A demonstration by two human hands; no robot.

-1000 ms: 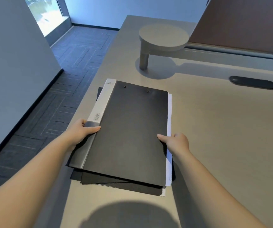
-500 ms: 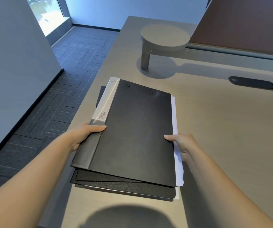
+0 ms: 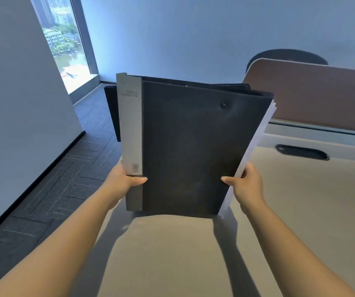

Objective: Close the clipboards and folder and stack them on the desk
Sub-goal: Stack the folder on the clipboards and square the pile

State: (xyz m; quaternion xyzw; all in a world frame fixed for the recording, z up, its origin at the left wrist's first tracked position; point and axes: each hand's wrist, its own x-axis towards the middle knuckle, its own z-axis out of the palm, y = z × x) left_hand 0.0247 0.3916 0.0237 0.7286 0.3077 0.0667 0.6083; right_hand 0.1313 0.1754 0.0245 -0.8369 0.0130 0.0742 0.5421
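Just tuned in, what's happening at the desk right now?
A person holds a bundle of closed black folders and clipboards upright in both bare hands, its lower edge at or just above the light wooden desk. The left hand grips the side with the grey spine strip; the right hand grips the opposite side, where loose white sheets stick out. The covers aren't flush. It looks like the bundle is being squared up, but it is not yet lying flat on the desk.
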